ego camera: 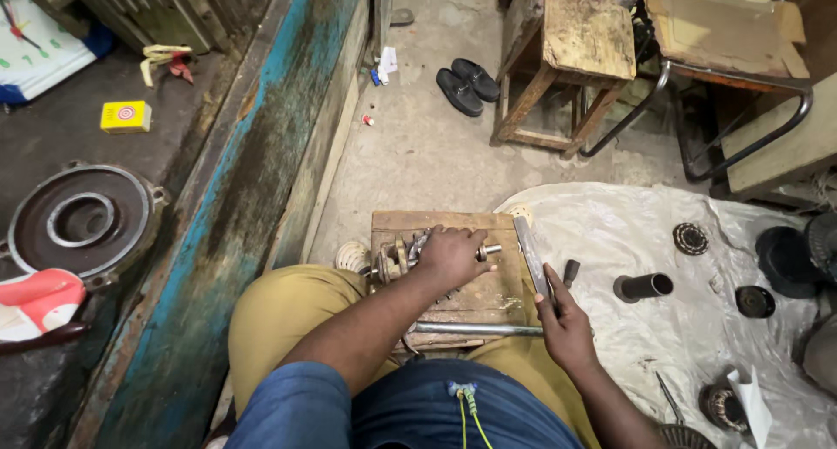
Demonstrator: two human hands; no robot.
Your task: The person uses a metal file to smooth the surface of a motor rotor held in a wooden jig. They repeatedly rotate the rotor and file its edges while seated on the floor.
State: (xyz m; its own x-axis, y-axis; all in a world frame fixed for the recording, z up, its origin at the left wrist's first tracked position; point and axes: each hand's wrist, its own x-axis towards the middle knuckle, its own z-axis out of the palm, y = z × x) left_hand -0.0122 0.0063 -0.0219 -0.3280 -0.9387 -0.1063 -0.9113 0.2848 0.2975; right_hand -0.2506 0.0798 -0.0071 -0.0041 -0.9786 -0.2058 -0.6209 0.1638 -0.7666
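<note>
My left hand (452,255) presses down on a grimy metal shaft part (399,257) that lies on a small wooden block (475,296) between my knees. The shaft's shiny end (490,250) sticks out to the right of my fingers. My right hand (565,323) grips the lower end of a long flat metal file (531,257), which runs up along the block's right edge. A thin steel rod (475,329) lies across the block's near edge, under my right hand.
A pale plastic sheet (645,240) to the right carries a short dark pipe (643,287), a small round coil (690,238) and other dark round parts. A wooden stool (571,61), a chair frame (741,78) and black shoes (467,85) stand ahead. On the left bench rest a round metal housing (80,221) and a yellow box (125,116).
</note>
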